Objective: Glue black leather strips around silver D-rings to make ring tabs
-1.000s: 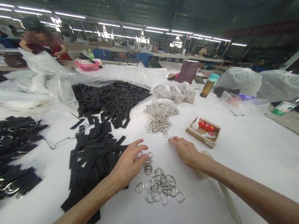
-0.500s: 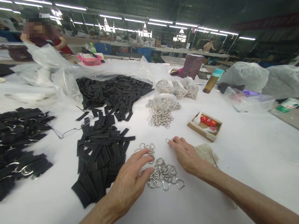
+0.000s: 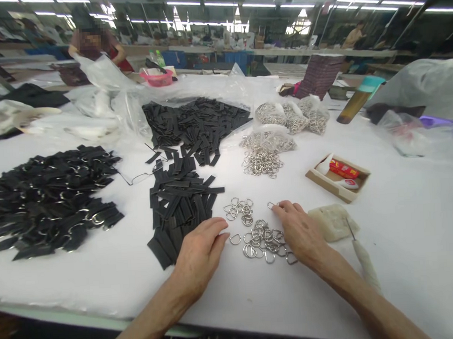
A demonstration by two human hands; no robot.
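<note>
My left hand point(image 3: 200, 254) hovers at the edge of the black strap pieces point(image 3: 180, 202). Its thumb and index finger are apart, with nothing visible between them. Just right of those tips lies a single metal D-ring point(image 3: 235, 239). My right hand point(image 3: 300, 231) has its fingers drawn together, palm down, with a D-ring point(image 3: 271, 205) at the fingertips. Between the hands is a loose pile of D-rings point(image 3: 266, 241), and behind it a smaller cluster of D-rings point(image 3: 238, 209).
Straps fitted with rings point(image 3: 56, 193) heap up on the left. Bags of rings point(image 3: 292, 116) stand behind a ring heap point(image 3: 263, 162). Rightward are a small box point(image 3: 339, 179), a pale block point(image 3: 331, 222), an awl point(image 3: 364, 263) and a bottle point(image 3: 359, 99). A co-worker point(image 3: 94, 42) is across the table.
My left hand has drawn back leftward off the rings, uncovering a single D-ring. My right hand has come slightly nearer, the ring moving with its fingertips. The camera view has shifted.
</note>
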